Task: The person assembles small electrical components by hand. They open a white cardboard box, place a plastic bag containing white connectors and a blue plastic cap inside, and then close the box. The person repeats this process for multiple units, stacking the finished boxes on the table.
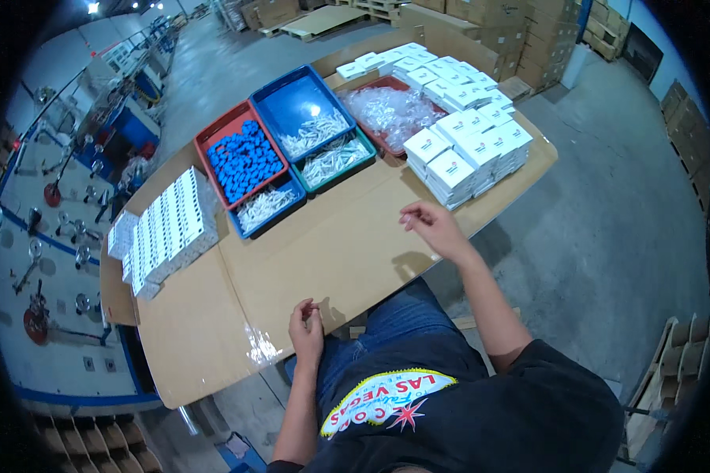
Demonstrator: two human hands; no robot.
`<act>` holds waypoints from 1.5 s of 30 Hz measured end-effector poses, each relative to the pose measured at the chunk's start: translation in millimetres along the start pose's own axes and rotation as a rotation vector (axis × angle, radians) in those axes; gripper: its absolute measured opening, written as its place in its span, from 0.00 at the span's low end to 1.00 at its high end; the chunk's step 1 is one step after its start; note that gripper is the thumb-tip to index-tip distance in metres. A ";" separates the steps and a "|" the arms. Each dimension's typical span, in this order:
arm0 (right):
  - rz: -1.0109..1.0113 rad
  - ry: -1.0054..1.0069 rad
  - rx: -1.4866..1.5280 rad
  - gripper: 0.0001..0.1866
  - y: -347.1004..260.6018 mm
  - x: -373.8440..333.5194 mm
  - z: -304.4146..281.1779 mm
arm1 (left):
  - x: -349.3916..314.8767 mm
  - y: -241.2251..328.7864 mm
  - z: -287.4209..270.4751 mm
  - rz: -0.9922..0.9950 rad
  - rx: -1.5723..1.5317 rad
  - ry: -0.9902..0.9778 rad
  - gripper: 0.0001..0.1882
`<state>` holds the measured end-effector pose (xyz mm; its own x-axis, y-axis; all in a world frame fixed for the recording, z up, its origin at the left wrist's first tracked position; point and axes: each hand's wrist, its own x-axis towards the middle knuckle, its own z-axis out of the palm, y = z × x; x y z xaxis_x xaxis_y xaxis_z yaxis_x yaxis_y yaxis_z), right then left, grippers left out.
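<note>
My left hand (306, 331) is at the table's near edge, its fingers loosely bent and apart with nothing visible in them. Further right, my right hand (435, 229) hovers over the cardboard-covered table (323, 252), fingers half curled and apart, with no object showing. Just beyond it, closest to that hand, are stacked flat white boxes (454, 169). In front of me stand a red tray of blue plastic pieces (244, 162), a blue tray (292, 98), a green tray (364, 162) and a smaller blue tray (250, 231); these last three hold small white stick-like parts.
Behind the boxes, a red tray holds clear plastic bags (390, 114). A white block with rows of dark openings (170, 232) stands at the table's left. Large cartons (489, 35) and pallets sit beyond the table; machinery (63, 205) lines the left side.
</note>
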<state>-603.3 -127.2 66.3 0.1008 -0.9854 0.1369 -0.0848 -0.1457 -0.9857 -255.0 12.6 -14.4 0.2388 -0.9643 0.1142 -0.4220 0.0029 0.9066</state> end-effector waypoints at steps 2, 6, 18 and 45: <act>-0.034 0.106 -0.093 0.10 -10.8 25.8 -27.9 | 14.6 8.3 19.1 0.122 0.058 -0.033 0.15; -0.217 0.344 -0.416 0.12 -21.8 108.5 -92.5 | 34.3 41.6 52.2 0.324 0.255 -0.120 0.19; 0.235 0.351 -1.192 0.28 19.9 314.6 -269.7 | 43.4 38.3 80.7 0.309 0.421 -0.173 0.20; -0.709 0.193 -0.639 0.48 -105.3 134.2 -79.4 | 55.2 26.1 73.7 0.165 0.053 -0.079 0.19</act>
<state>-659.5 -251.1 196.3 0.1765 -0.6398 0.7480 -0.5947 -0.6749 -0.4369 -317.4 -60.0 -14.4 0.0944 -0.9696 0.2256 -0.4961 0.1506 0.8551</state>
